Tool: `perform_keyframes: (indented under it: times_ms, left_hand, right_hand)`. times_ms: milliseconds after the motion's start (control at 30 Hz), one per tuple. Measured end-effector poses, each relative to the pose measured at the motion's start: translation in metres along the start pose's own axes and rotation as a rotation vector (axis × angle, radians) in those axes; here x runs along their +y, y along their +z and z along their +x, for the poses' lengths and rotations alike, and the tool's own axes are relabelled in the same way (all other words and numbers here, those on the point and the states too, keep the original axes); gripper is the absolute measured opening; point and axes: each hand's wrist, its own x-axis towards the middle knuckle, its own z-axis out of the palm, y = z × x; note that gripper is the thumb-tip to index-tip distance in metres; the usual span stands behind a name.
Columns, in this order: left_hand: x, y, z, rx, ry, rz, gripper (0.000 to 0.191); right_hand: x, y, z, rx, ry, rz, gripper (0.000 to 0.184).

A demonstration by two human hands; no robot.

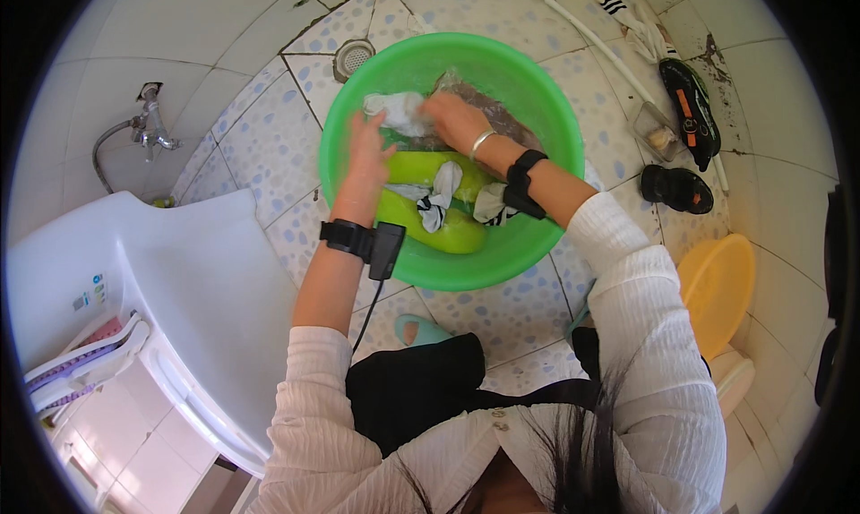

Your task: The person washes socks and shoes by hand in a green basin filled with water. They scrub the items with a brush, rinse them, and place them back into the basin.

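A round green plastic basin (449, 277) holds water and laundry on the floor before me. My right hand (458, 121) has its fingers closed on the right end of a bunched white sock (398, 111) inside it. Blurred by motion, my left hand (366, 151) is over the basin's left side, fingers apart near the sock's left end. A wet brown cloth (500, 111) lies behind my right hand. Below both hands sit smooth lime-green pieces (430, 226), with a knotted white sock with black stripes (443, 195) and another striped sock (492, 204) on them.
A floor drain (354, 58) lies behind the basin. A wall tap (153, 128) and a white washbasin (201, 259) are at left. Along the right wall lie a black shoe (692, 114), a brush-like black item (677, 188), a white pipe (605, 47), striped socks (641, 34) and a yellow basin (715, 292).
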Motion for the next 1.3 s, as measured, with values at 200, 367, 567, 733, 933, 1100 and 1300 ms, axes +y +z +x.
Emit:
perform_keyframes:
  times_ms: [200, 367, 567, 733, 933, 1100, 1300]
  left_hand:
    - [-0.027, 0.014, -0.013, -0.132, -0.203, -0.15, 0.058]
    - [-0.024, 0.022, -0.016, -0.374, -0.63, -0.505, 0.065]
    - [-0.011, 0.017, -0.011, -0.74, -0.593, -0.583, 0.068]
    - [-0.004, 0.027, -0.038, -0.792, -0.482, -0.227, 0.055]
    - [0.012, 0.037, -0.083, -0.972, -0.298, -0.143, 0.048]
    - [0.027, 0.028, -0.079, -0.963, -0.343, 0.033, 0.042]
    - [0.055, 0.037, -0.079, -1.026, -0.225, 0.287, 0.029]
  right_hand:
    - [-0.002, -0.036, 0.011, -0.209, 0.288, -0.237, 0.033]
    - [-0.048, -0.083, -0.004, -0.1, -0.099, 0.022, 0.033]
    - [-0.091, -0.12, -0.053, -0.299, -0.473, 0.295, 0.034]
    - [-0.055, -0.124, -0.033, -0.193, -0.023, 0.694, 0.032]
    - [-0.028, -0.119, -0.016, -0.472, 0.416, 1.212, 0.052]
    - [-0.038, -0.146, -0.025, -0.438, 0.006, 1.05, 0.064]
    - [-0.063, -0.146, -0.041, -0.036, -0.585, -0.148, 0.073]
